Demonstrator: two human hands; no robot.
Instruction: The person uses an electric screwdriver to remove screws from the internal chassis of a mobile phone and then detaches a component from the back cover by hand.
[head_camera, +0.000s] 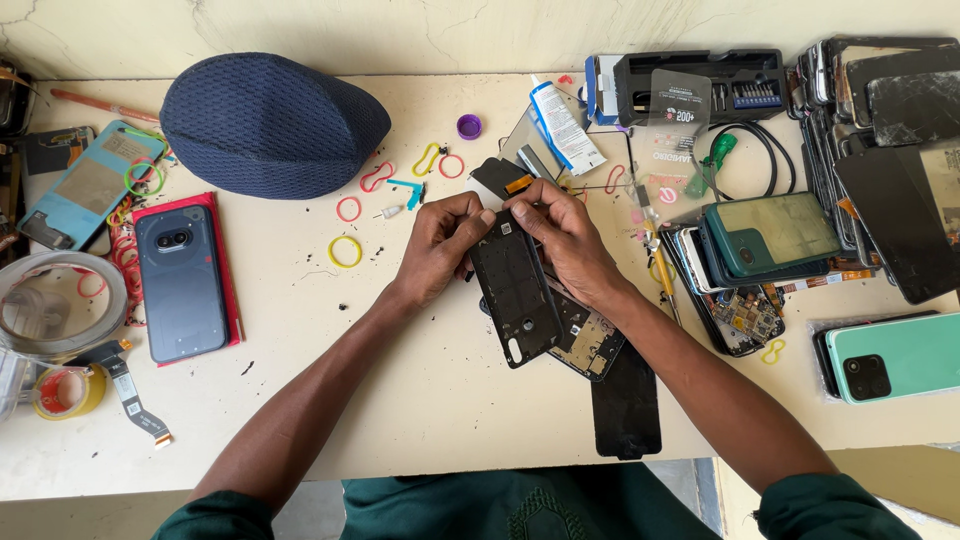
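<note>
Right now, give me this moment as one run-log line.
left hand: grips black phone frame top edge | right hand: pinches same top edge | beneath: phone circuit board, black panel | nearby: blue cap

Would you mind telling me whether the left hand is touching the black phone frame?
Touching. The head view shows the left hand with its fingertips pressed on the top edge of the black phone frame, opposite the right hand.

Left hand (440, 248) and right hand (562, 232) grip a black phone frame (515, 290) mid-table (420, 400); navy cap (270, 125) near the far edge.
</note>
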